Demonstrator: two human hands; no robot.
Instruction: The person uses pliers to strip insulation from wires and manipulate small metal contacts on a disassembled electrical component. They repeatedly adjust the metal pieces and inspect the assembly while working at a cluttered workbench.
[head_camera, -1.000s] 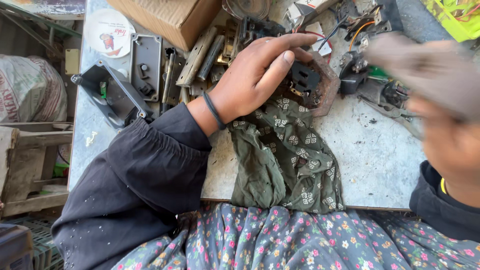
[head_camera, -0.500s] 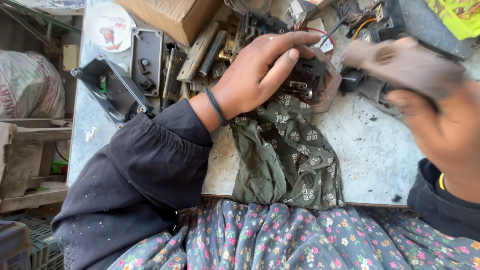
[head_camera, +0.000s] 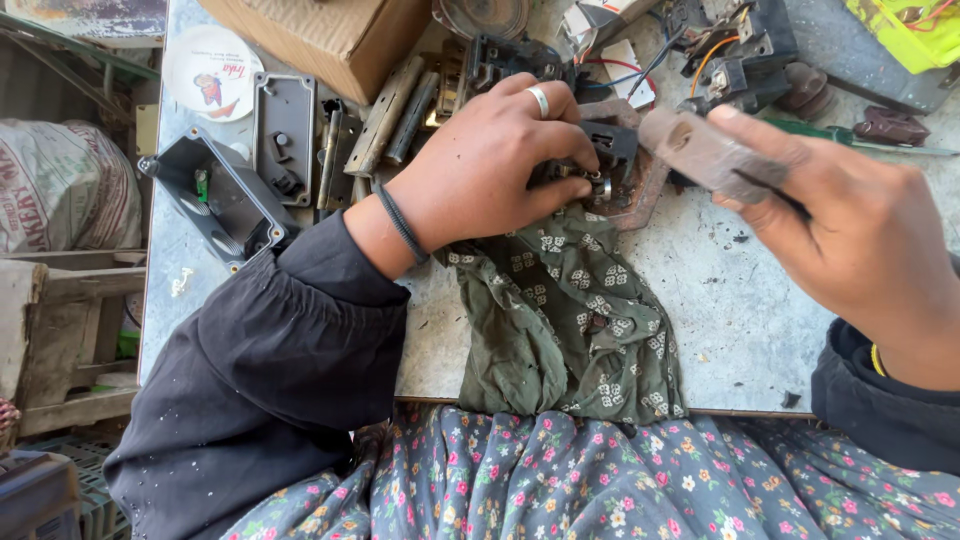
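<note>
My left hand (head_camera: 495, 165) lies knuckles up over a black part (head_camera: 610, 150), fingers curled down and pinching it near a small metal screw (head_camera: 598, 186); a ring sits on one finger and a dark band (head_camera: 400, 222) circles the wrist. That part sits on a rusty metal plate (head_camera: 640, 190) near the middle of the table (head_camera: 740, 300), just above the bunched green cloth (head_camera: 570, 310). My left forearm, in a black sleeve, comes in slantwise from the lower left and crosses the table's near edge.

My right hand (head_camera: 860, 230) is closed round a rusty block-shaped tool (head_camera: 700, 150), held above the table and pointing left toward the black part; I see a narrow gap between the tool's end and my left fingers. The right wrist enters from the lower right.

Under the right hand the grey tabletop is bare down to the near edge, where the green cloth hangs over onto my flowered skirt. Behind my left hand the room is tight: metal bars (head_camera: 385, 115), a black cover plate (head_camera: 285, 140), an open black box (head_camera: 215, 195) at the left edge and a cardboard box (head_camera: 330, 35) at the back. Wires and dark parts (head_camera: 730, 60) crowd the far right, with a green screwdriver (head_camera: 850, 140) lying beside them
</note>
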